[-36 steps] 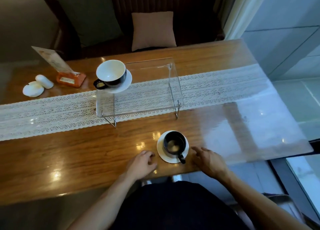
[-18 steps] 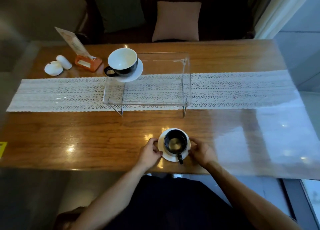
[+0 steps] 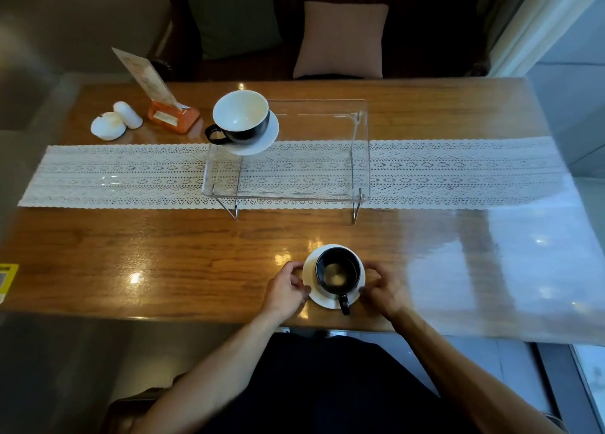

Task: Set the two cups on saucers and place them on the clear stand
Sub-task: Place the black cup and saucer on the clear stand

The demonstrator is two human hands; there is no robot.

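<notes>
Both hands, left hand (image 3: pixel 285 290) and right hand (image 3: pixel 383 290), grip the near saucer (image 3: pixel 328 300) under its black cup (image 3: pixel 337 271); another cup (image 3: pixel 241 116) sits on the clear stand (image 3: pixel 294 188).

You have one view only, from the head: it looks forward and steeply down, close above both hands (image 3: pixel 334 289) at the near tabletop (image 3: pixel 163 253) edge, with the far edge well beyond them.

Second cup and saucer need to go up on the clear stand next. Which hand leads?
Right, marginally. Both the left hand and right hand flank the saucer, but the clear stand has free space on its right; the first cup fills its left corner.
</notes>
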